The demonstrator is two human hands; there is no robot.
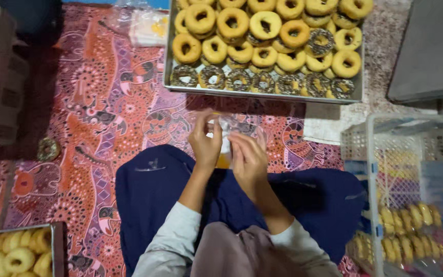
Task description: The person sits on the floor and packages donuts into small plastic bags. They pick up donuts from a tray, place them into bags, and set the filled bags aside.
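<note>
Our fingers [212, 126] were pinched together on a small clear plastic bag [234, 125], the left hand [205, 143] gripping its left edge and the right hand [248, 156] closed on its near right side. The bag was thin, crinkled and see-through, catching glints of light, and a yellow-orange patch showed low between the two hands; we could not tell what that was. We held the bag just above our lap, over dark blue trousers [149, 190], with grey sleeves [173, 241] running back toward us.

Beneath everything lay a patterned red and pink mat [98, 102]. Just beyond the bag, on the far side, sat a metal tray [262, 95] heaped with ring doughnuts, plain golden ones behind and a near row coated in dark sprinkles. To the right stood a white plastic basket [373, 169] with bagged doughnuts in it. At the near left corner another tray [52, 241] held plain doughnuts, and a single sprinkled doughnut [48, 149] lay alone on the mat to the left.
</note>
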